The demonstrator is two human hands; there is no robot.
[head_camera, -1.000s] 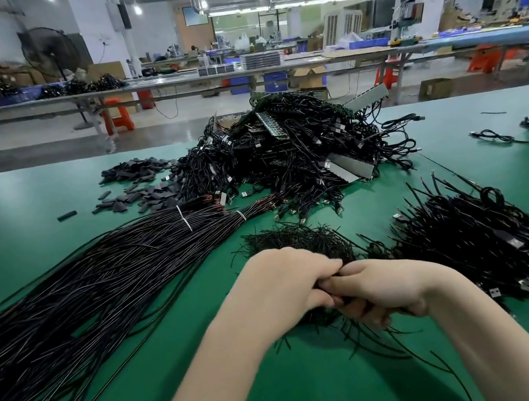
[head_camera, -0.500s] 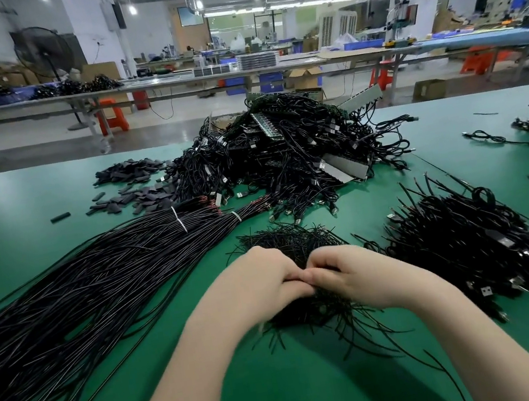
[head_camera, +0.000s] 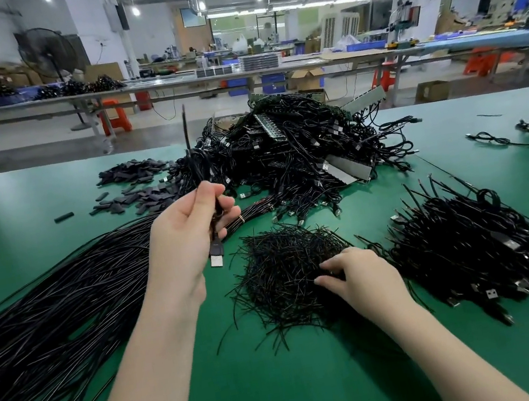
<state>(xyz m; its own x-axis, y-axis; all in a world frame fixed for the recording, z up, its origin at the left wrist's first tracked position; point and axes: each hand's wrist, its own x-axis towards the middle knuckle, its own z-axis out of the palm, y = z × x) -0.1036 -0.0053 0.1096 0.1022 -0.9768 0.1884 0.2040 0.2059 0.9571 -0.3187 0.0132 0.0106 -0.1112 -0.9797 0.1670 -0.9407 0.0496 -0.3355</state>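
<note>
USB cable (head_camera: 217, 258) hangs folded, grasped by left grip (head_camera: 185, 237); right grip (head_camera: 361, 275) pinches twist ties (head_camera: 280, 267).

The bench (head_camera: 15, 212) was a plain deep green, glossy where the lamps struck it. The USB cable (head_camera: 216, 246) was black, its plug bright silver. The heap of cut wire ties (head_camera: 287, 266) was black throughout, with faint pale glints. The long cables (head_camera: 50, 321) were black, crossed by one thin pale band. The tangled cable heap (head_camera: 300, 153) was black, broken by grey toothed strips. The coiled cables (head_camera: 464, 248) were black with silver plugs. The small flat pieces (head_camera: 136, 186) were dark grey. Beyond the bench, the stools (head_camera: 114, 116) were orange and the crates (head_camera: 272, 83) blue.
</note>
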